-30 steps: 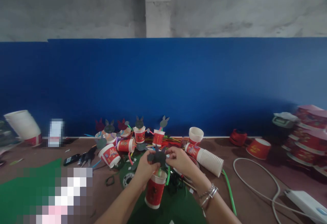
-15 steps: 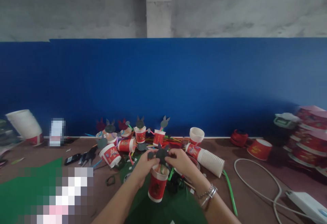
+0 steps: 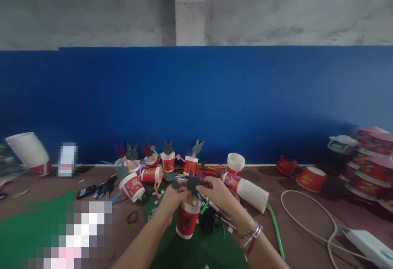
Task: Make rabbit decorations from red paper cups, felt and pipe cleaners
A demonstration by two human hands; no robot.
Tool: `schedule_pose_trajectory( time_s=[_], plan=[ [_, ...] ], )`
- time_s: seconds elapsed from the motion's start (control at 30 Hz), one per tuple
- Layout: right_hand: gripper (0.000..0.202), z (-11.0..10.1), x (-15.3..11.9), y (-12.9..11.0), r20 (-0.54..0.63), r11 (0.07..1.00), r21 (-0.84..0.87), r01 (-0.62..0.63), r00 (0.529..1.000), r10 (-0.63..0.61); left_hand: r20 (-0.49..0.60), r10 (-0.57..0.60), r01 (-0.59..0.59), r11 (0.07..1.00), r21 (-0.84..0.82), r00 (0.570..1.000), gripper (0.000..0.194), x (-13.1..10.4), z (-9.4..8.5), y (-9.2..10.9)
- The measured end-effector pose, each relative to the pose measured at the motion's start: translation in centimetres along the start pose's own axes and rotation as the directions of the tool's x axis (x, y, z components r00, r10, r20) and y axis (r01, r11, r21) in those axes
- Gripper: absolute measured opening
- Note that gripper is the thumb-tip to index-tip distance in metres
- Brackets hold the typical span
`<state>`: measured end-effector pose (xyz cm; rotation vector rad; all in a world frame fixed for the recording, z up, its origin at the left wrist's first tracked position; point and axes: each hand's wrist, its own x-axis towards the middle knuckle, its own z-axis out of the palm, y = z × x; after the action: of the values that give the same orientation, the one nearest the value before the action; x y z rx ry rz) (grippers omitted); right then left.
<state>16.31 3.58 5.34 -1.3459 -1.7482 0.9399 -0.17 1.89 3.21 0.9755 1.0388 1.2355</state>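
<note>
A red paper cup (image 3: 186, 222) with a white rim is in front of me, leaning slightly over green paper (image 3: 202, 254). Above its mouth stands a dark paper rabbit head (image 3: 193, 184) on a green stem. My left hand (image 3: 173, 197) is closed at the left of the cup's rim, with a small dark paper disc (image 3: 175, 184) by its fingers. The rabbit head's right edge is pinched by my right hand (image 3: 215, 189), which wears bracelets at the wrist. A green pipe cleaner (image 3: 204, 206) sticks out at the cup's right. Fingers partly hide what the left hand grips.
Finished-looking rabbit cups (image 3: 168, 162) cluster at the back, some tipped over. A stack of paper cups (image 3: 253, 194) lies to the right, near a white cable (image 3: 307, 199) and power strip (image 3: 368, 244). Keys (image 3: 104, 189) lie left; a blue partition (image 3: 196, 97) stands behind.
The cup and rabbit head have shifted slightly left and the cup a little up. Both hands keep their hold; the right hand has moved slightly left.
</note>
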Motion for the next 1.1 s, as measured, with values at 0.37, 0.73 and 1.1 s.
schedule_pose_trajectory(
  time_s=[0.37,0.73,1.1],
  plan=[
    [0.063,0.7,-0.7,0.4,0.188,0.984,0.144,-0.104,0.979,0.076,-0.276,0.107,-0.162,0.969,-0.187,0.955,0.054,0.2,0.3,0.4],
    [0.054,2.7,-0.4,0.3,0.185,0.952,0.306,-0.028,0.982,-0.030,-0.129,0.122,-0.157,0.939,-0.305,0.984,0.066,0.1,0.3,0.5],
    [0.051,2.7,-0.2,0.5,0.153,0.961,0.277,-0.002,0.987,-0.042,-0.008,0.069,-0.069,0.989,-0.132,0.998,0.069,-0.1,0.7,-0.5]
  ],
)
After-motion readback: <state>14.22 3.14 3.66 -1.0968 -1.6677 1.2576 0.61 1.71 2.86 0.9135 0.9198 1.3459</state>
